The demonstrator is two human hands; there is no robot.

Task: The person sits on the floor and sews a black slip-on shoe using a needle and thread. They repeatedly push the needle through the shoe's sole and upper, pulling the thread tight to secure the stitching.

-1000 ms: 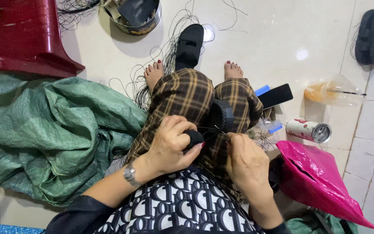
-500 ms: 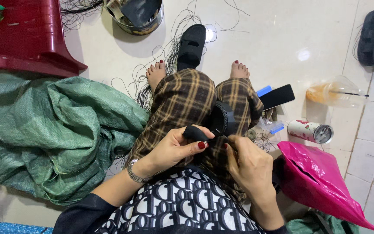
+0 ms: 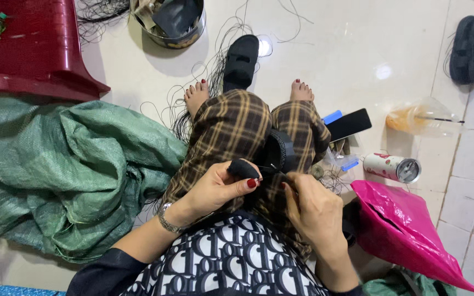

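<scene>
While my left hand fingers pinch the small black fabric piece, my right hand fingers pinch a thin needle, stitching unfinished.

The red plastic chair at ten o'clock is cut off by the top and left edges. The pink bag at four o'clock runs past the bottom edge. What the right hand pinches is too thin to identify. The metal bucket at twelve o'clock loses its top.
</scene>
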